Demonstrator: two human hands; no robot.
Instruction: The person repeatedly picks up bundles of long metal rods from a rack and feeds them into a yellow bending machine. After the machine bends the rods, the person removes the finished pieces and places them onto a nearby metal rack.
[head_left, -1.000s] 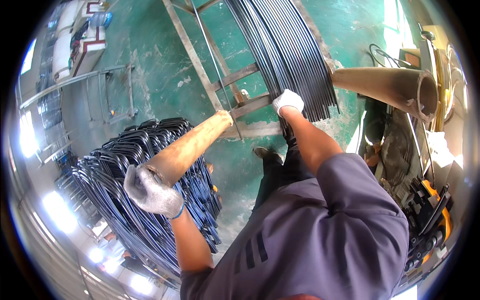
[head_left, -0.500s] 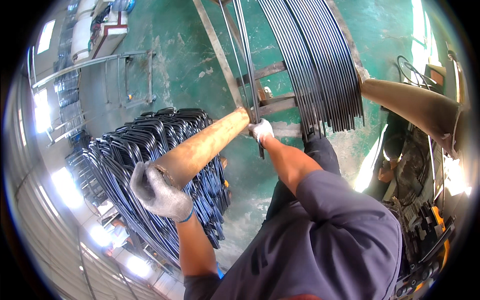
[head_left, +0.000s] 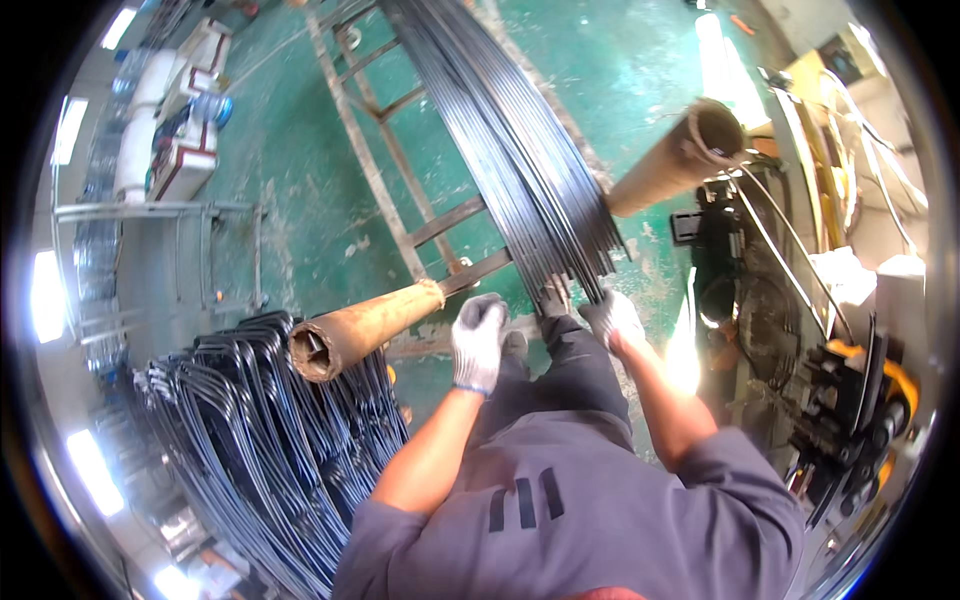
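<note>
A bundle of long dark metal rods [head_left: 505,150] lies on a metal frame, its near ends pointing toward my body. My right hand [head_left: 614,322], in a pale work glove, is closed at the near ends on the bundle's right side, with rod ends at its fingers. How many it grips is hidden. My left hand [head_left: 478,342], gloved too, is held with curled fingers left of the bundle. No rod shows in it. Beside it, a brown cardboard tube [head_left: 375,325] sticks out to the left from the frame's corner.
Another cardboard tube [head_left: 665,160] slants up at the frame's right. Bent black metal tubes [head_left: 270,420] are stacked at lower left. The frame's rail [head_left: 365,180] runs away over a green floor. Yellow-and-black machinery [head_left: 865,415] stands at right.
My left hand has left the cardboard tube and come in front of my body. My right hand has moved from a few rods at the frame's left to the bundle's right side.
</note>
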